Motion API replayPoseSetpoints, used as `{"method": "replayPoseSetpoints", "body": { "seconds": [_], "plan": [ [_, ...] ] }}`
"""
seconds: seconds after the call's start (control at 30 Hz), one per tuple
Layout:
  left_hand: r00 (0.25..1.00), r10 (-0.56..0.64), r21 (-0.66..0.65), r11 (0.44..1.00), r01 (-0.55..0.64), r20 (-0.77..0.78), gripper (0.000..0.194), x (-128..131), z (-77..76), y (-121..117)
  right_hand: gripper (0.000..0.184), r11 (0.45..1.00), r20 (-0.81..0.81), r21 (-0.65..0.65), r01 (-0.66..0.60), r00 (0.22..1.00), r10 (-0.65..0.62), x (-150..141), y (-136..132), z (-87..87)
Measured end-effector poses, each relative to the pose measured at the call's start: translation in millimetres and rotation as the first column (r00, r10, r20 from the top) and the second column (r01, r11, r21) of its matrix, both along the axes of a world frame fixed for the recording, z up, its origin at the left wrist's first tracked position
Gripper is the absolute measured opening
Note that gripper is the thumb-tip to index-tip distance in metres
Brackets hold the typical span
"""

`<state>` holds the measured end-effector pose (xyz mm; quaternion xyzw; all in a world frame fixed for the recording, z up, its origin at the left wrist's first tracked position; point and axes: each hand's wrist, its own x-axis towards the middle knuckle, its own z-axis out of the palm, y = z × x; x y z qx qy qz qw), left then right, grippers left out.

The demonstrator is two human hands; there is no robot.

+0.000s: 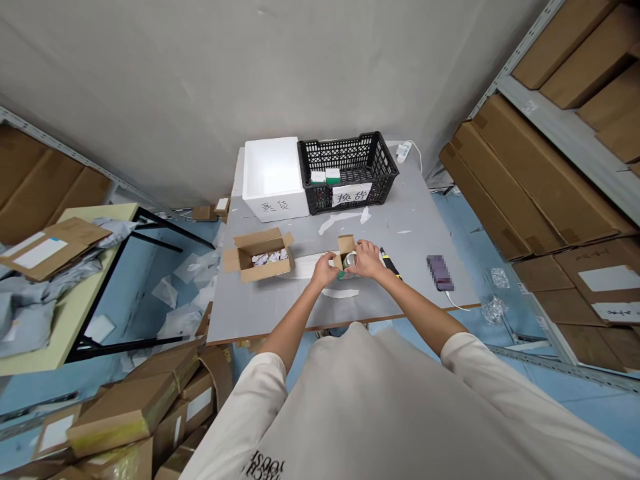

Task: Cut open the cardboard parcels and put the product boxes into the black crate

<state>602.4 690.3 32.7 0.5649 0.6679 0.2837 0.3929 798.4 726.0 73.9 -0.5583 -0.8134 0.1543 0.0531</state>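
My left hand (325, 271) is closed on the left side of a small open box (346, 241) with a raised cardboard flap and some green on it. A small round silver-topped container (351, 260) sits at the box's opening. My right hand (368, 259) curls round the right side of the box, its fingers by the container; the fingertips are partly hidden. Left of my hands stands an open carton (265, 270) with crumpled paper (270, 257) inside. Just right of my right hand lies a black and yellow utility knife (391, 263).
At the back of the grey table (295, 310) stand a white foam box (277, 200) and a black plastic crate (373, 170) holding small boxes (333, 175). A phone (440, 273) with a white cable lies right. Carton piles (135, 400) and a loaded shelf (550, 173) flank the table.
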Motion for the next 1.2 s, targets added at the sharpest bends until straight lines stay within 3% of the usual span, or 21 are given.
{"method": "replayPoseSetpoints", "body": {
  "seconds": [0.2, 0.33, 0.4, 0.5, 0.67, 0.83, 1.07, 1.2],
  "plan": [
    [1.0, -0.001, 0.022, 1.0, 0.001, -0.005, 0.056, 1.9, 2.7, 1.3, 0.068, 0.998, 0.023, -0.06, 0.021, 1.0, -0.02, 0.2, 0.7, -8.4],
    [1.0, 0.017, 0.033, 0.999, -0.016, -0.025, 0.054, -1.0, 6.1, 1.2, 0.049, 0.998, -0.114, -0.055, -0.011, 0.994, 0.005, 8.1, 1.7, -5.2],
    [1.0, 0.024, 0.038, 0.999, -0.024, 0.005, 0.059, -3.8, 8.2, -0.3, 0.044, 0.997, -0.272, -0.053, 0.047, 0.96, -0.059, 15.6, 4.1, -6.0],
    [0.996, 0.059, 0.051, 0.997, -0.062, 0.071, 0.054, -8.4, 9.7, -3.2, 0.037, 0.973, -0.465, -0.163, 0.165, 0.857, -0.223, 28.8, 8.8, -11.9],
    [0.992, 0.106, 0.016, 0.994, -0.107, 0.07, 0.03, -8.9, 3.8, -3.6, 0.027, 0.931, -0.508, -0.289, 0.222, 0.789, -0.346, 38.1, 10.8, -25.1],
    [0.988, 0.147, -0.029, 0.989, -0.146, 0.057, 0.036, 2.7, -7.1, 5.1, 0.033, 0.923, -0.554, -0.351, 0.157, 0.76, -0.34, 27.2, 7.5, -36.1],
    [0.973, 0.195, -0.042, 0.981, -0.191, 0.124, 0.052, 13.6, -11.2, 13.7, 0.058, 0.914, -0.583, -0.384, 0.13, 0.733, -0.35, 17.8, 6.7, -45.4],
    [0.967, 0.203, 0.048, 0.976, -0.212, 0.151, 0.036, 15.0, -8.2, 11.6, 0.059, 0.914, -0.629, -0.392, 0.107, 0.694, -0.351, 16.7, 7.0, -40.8]
  ]
}}
